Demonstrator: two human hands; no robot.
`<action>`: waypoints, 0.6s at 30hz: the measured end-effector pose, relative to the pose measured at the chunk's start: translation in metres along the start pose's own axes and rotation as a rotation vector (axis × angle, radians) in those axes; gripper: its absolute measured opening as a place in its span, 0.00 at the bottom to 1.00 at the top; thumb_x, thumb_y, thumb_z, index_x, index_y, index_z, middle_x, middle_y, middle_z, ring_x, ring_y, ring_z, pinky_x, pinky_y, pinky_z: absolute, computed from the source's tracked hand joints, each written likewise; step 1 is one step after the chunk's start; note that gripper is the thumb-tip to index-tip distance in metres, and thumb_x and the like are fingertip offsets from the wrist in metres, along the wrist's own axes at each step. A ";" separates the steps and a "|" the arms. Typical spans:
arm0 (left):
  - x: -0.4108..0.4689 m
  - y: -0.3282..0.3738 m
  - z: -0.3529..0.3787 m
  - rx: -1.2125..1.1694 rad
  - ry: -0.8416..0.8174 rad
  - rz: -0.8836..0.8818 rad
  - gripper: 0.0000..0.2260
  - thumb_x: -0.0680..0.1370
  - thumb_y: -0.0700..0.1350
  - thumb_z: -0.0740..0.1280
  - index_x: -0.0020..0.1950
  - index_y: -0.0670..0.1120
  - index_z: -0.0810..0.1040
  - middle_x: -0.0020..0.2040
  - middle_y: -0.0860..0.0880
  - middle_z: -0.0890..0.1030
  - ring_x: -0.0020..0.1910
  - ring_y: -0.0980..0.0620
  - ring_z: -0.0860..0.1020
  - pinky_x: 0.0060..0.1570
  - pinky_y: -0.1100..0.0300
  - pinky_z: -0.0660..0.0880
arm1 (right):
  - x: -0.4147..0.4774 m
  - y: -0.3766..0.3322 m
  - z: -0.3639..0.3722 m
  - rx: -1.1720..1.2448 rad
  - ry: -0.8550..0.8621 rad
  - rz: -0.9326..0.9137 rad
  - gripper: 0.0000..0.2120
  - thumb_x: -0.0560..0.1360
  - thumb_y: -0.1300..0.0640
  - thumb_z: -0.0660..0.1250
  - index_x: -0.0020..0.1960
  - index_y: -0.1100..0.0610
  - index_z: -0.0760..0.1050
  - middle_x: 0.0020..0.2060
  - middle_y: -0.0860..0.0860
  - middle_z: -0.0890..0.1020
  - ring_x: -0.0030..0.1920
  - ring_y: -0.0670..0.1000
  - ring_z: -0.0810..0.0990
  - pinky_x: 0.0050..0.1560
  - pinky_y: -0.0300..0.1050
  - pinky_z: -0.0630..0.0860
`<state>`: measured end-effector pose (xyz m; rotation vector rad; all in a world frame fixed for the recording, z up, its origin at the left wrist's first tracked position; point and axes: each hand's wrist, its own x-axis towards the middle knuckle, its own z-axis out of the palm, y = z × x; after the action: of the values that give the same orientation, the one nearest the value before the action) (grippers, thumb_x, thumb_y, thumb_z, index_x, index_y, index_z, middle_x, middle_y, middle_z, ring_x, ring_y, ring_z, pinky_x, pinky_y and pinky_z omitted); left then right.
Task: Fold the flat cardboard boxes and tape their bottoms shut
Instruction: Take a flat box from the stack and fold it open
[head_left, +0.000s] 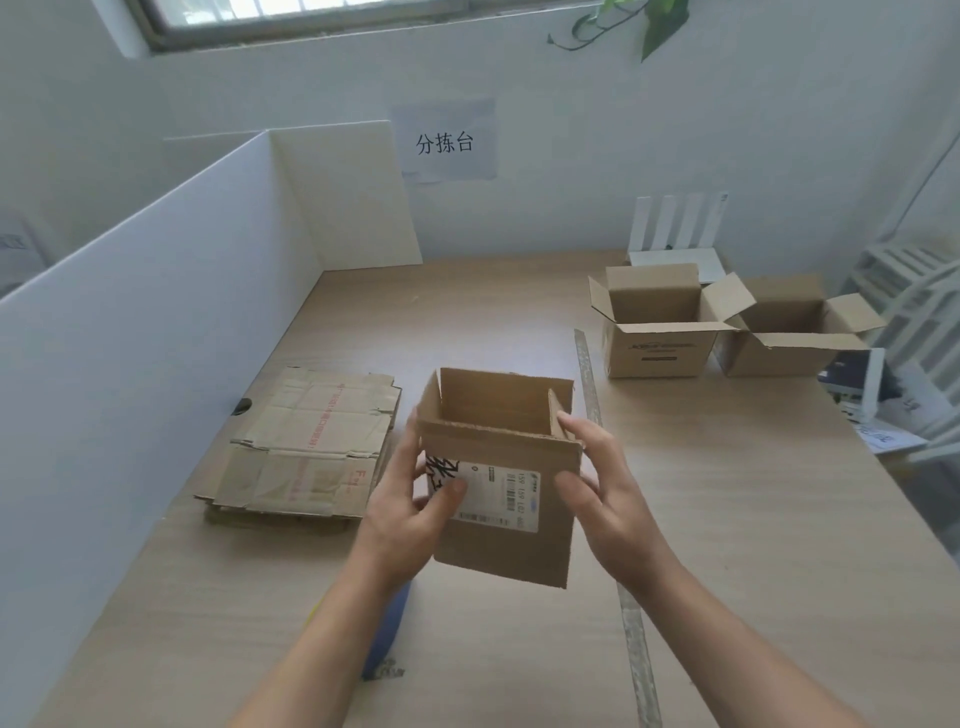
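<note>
- Left hand (410, 499): thumb (448, 492) pressed on the near face of the cardboard box (504, 540); the other fingers wrap round the box's left wall, mostly hidden behind it. The hand grips the box.
- Right hand (597, 483): fingertips (570, 422) curl over the top of the right wall and the thumb lies against the right edge of the near face. This hand also grips the box.
- Obstructions: the left forearm covers part of a blue object (385, 639) lying on the table (753, 545); what it is cannot be told. A long grey strip (588, 364) lies on the table and passes behind the box and under the right forearm.
- Surroundings: a stack of flat boxes (301, 447) lies to the left of the held box, beside a white partition (130, 338). Two erected boxes (654, 332), flaps open upward, stand side by side at the far right. A white device with upright antennas (675, 223) stands behind them. A paper sign (447, 143) hangs on the wall.
- Box position: between both hands, raised above the table centre, tilted with its open end up and away from the person.
- Box appearance: brown corrugated card, opened to a square tube. A white shipping label (493, 493) with barcodes and black marker strokes covers the near face, partly under the left thumb.
</note>
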<state>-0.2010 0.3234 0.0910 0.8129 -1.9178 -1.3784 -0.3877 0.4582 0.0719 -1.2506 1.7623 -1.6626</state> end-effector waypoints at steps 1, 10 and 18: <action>-0.002 -0.001 0.000 0.002 -0.011 -0.010 0.32 0.79 0.44 0.70 0.77 0.66 0.60 0.63 0.58 0.77 0.63 0.60 0.76 0.47 0.65 0.79 | -0.001 0.001 -0.001 0.008 -0.016 0.024 0.23 0.74 0.41 0.63 0.69 0.35 0.67 0.69 0.43 0.68 0.71 0.50 0.68 0.63 0.61 0.74; -0.004 -0.018 0.000 -0.056 -0.089 -0.155 0.21 0.71 0.55 0.70 0.65 0.61 0.76 0.60 0.49 0.82 0.58 0.52 0.81 0.53 0.60 0.79 | -0.007 0.007 -0.008 -0.006 -0.099 0.071 0.16 0.73 0.47 0.67 0.61 0.40 0.77 0.68 0.45 0.68 0.68 0.36 0.68 0.58 0.38 0.77; -0.024 -0.058 0.011 -0.051 -0.123 -0.313 0.16 0.69 0.62 0.69 0.52 0.58 0.84 0.51 0.50 0.84 0.51 0.54 0.82 0.48 0.60 0.77 | -0.027 0.035 -0.007 -0.062 -0.107 0.230 0.09 0.77 0.50 0.70 0.56 0.43 0.81 0.66 0.39 0.69 0.65 0.28 0.65 0.50 0.23 0.70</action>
<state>-0.1879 0.3330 0.0296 1.0598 -1.8961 -1.6902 -0.3908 0.4802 0.0331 -1.0948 1.8271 -1.3976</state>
